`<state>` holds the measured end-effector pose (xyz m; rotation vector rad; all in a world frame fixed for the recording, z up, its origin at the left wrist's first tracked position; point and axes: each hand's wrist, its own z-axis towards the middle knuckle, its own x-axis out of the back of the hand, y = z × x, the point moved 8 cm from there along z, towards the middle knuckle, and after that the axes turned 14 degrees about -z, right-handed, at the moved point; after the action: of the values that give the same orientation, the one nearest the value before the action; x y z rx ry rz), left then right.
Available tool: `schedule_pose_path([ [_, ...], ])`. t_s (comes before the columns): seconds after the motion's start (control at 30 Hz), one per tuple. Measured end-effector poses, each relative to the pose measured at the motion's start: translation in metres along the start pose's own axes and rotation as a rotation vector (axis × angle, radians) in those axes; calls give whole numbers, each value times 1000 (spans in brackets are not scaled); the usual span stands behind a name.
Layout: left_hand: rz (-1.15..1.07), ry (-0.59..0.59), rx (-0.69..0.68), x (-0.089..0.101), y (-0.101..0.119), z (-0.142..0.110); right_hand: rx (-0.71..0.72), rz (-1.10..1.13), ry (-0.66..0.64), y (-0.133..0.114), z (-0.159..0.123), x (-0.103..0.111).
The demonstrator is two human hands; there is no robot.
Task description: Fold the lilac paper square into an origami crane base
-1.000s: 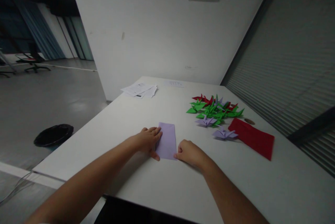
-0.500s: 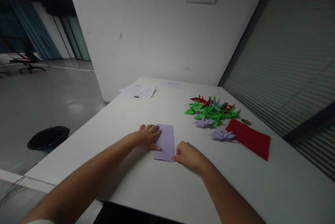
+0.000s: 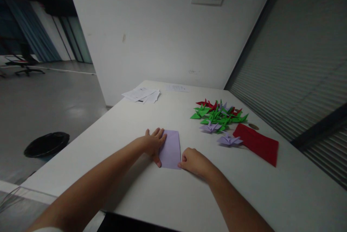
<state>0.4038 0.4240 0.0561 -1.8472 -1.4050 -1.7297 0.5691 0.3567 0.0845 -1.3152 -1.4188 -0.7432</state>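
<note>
A folded lilac paper (image 3: 171, 148) lies flat on the white table (image 3: 168, 188), in front of me. My left hand (image 3: 153, 144) rests on the paper's left edge with its fingers stretched out flat. My right hand (image 3: 194, 161) is curled into a loose fist and presses the paper's near right corner. Neither hand lifts the sheet.
A pile of green, red and lilac folded paper cranes (image 3: 219, 115) lies to the right, with a red paper sheet (image 3: 257, 142) beside it. White printed sheets (image 3: 141, 94) sit at the table's far edge. A black bin (image 3: 45, 144) stands on the floor, left.
My left hand has slid a little along the paper's left edge, thumb now near the close corner. The right fist has stayed at the near right corner.
</note>
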Motion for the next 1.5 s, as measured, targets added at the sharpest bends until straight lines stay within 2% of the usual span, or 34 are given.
schedule_pose_path([
  [0.17,22,-49,3,2,4,-10,0,21,2,-1,-2,2],
  [0.23,0,-22,-40,7,5,-19,10,52,10,0,-3,2],
  [0.3,-75,73,-81,14,0,-26,19,89,31,3,-2,3],
  [0.43,-336,394,-152,36,-19,-33,4,233,83,14,5,2],
  [0.5,-400,448,-196,39,-21,-32,-42,378,87,20,10,-2],
  [0.63,-405,379,-259,36,-12,-29,-89,683,134,26,15,-7],
  [0.73,-393,354,-273,35,-6,-29,-83,817,161,26,17,-9],
  [0.9,-389,355,-266,36,-4,-30,-23,895,175,23,19,-7],
  [1.1,-437,356,-254,39,2,-35,135,946,215,15,16,3],
  [1.23,-660,308,-282,35,8,-34,370,971,257,2,9,8],
  [1.3,-807,328,-276,36,10,-34,458,931,252,-4,5,6],
  [1.4,-1159,359,-177,35,11,-36,514,802,224,-12,0,-1],
  [1.5,-1446,297,-66,29,20,-40,587,600,236,-22,-7,-3],
])
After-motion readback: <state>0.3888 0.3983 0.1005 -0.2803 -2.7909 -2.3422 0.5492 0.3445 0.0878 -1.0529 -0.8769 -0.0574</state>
